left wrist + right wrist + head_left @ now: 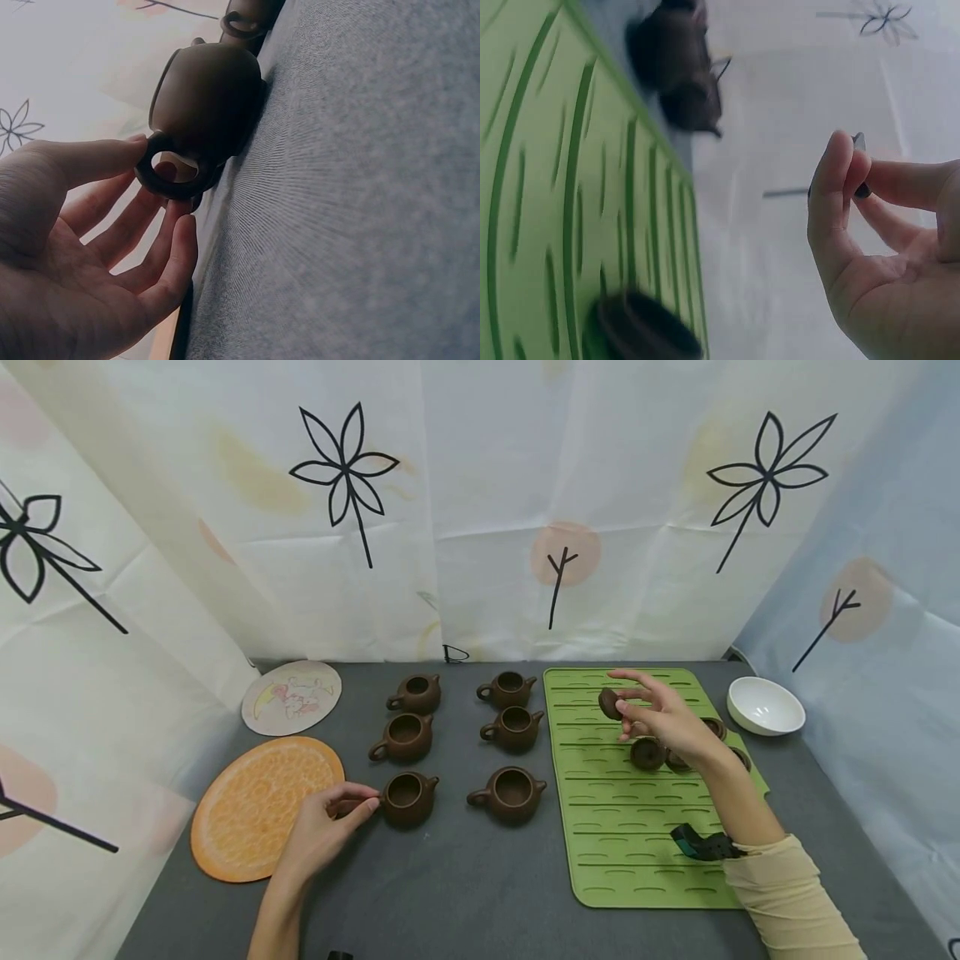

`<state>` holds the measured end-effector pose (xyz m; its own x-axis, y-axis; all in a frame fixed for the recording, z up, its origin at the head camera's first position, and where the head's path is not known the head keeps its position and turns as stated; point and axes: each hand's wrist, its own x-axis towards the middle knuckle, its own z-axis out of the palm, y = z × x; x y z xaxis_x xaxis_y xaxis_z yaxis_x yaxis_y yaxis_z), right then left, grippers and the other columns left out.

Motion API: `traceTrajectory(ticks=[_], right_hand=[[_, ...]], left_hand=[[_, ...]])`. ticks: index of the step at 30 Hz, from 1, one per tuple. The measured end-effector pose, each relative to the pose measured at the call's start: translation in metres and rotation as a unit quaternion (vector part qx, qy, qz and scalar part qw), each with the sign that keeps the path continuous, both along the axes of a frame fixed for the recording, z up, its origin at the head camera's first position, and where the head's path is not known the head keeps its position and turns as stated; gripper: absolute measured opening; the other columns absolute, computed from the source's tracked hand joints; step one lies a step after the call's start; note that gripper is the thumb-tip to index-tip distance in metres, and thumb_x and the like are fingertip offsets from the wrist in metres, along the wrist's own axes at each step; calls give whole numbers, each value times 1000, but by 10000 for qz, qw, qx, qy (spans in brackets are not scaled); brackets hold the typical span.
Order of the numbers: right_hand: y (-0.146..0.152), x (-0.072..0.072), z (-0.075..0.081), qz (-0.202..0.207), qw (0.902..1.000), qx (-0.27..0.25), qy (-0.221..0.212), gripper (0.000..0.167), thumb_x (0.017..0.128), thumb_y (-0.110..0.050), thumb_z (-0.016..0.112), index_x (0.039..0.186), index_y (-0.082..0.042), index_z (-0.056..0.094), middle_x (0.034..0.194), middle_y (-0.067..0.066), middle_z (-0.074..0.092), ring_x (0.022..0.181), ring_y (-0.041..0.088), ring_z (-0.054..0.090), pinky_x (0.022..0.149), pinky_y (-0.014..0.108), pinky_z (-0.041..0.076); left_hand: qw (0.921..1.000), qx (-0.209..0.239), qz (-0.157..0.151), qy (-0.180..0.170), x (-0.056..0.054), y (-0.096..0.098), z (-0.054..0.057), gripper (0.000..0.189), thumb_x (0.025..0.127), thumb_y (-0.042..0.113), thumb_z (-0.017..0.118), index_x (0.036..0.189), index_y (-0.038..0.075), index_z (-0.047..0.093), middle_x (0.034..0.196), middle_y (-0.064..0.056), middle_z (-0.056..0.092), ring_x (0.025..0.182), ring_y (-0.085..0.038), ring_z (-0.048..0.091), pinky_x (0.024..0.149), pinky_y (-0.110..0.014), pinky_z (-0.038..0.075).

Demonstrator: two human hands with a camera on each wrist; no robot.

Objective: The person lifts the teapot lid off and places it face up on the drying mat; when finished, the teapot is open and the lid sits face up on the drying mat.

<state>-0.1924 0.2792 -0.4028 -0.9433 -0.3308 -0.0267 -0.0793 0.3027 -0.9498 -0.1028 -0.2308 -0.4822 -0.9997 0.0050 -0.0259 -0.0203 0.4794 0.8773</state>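
My left hand [326,822] pinches the ring handle [174,178] of the nearest brown teapot [407,802] in the left column, with the thumb on one side and fingertips on the other. That teapot stands lidless and upright on the grey cloth, its spout pointing right. Over the green mat [600,860], my right hand [663,718] holds up a small round brown lid [610,703] between thumb and fingers. In the right wrist view the fingers mostly hide this lid [863,190]. Several more brown lids [647,754] lie on the mat, partly covered by the right hand and forearm.
Two more lidless teapots [405,739] stand behind the held one, and three others [512,797] form a column beside the mat. An orange round placemat [262,810] and a pale round mat [291,697] lie at left. A white bowl [765,706] sits at far right.
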Motion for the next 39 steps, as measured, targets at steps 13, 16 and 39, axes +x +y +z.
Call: traceTrajectory(ticks=[13,16,39], right_hand=[[42,-17,-9,122,9992,57,-374,44,118,-18,45,157,2,39,154,27,41,105,8,73,97,31,64],[46,-19,-14,-108,9991,246,-338,44,117,-14,47,153,11,40,150,31,47,108,0,72,102,27,61],[4,1,-56,1064,9914,742,-160,47,107,-13,69,145,11,56,145,36,60,118,11,73,96,32,62]], left_hand=[[10000,-14,59,-28,-1,0,1,18,100,23,80,113,11,82,111,-8,82,97,2,74,87,-19,56],[10000,-13,54,-26,-1,0,2,18,101,24,80,113,11,81,112,-8,82,97,2,74,86,-19,56],[9999,-32,91,-113,0,0,0,17,101,22,80,113,11,82,110,-8,82,96,1,74,86,-19,56]])
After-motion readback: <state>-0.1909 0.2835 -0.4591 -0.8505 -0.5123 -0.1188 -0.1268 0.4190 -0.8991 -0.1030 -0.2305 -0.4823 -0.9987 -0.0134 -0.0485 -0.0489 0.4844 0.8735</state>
